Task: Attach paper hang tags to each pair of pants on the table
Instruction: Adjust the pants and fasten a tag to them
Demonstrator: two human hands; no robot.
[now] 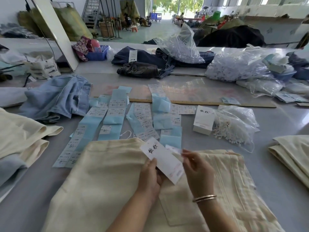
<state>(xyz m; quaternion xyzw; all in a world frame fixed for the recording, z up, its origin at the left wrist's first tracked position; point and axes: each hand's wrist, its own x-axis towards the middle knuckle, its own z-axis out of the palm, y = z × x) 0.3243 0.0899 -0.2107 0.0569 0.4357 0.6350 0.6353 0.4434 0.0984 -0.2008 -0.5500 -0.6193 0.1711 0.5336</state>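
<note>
Pinching the stiff, light paper hang tag (163, 160) by its edges, both hands, left hand (150, 176) and right hand (196, 171), hold it over the soft cream pants (103, 178) at the desk's (275, 178) 6 o'clock.

Soft daylight fills the scene, coming mostly from the wide open doorway (167, 9) at the far end of the hall, where the green trees outside are washed out to near white. The grey glossy bench (284, 164) picks up a pale sheen, strongest on the clear plastic sheet (192, 88) lying flat across its middle, which shows pinkish glare. Shadows are faint and diffuse. The clear plastic bags of white fasteners (234, 67) glint with small highlights. Wide-angle distortion bends the bench edges and the leaning white board (55, 30) outward. Fine print on the small white and blue paper labels (113, 113) is smeared and unreadable, and the whole frame looks slightly soft.
</note>
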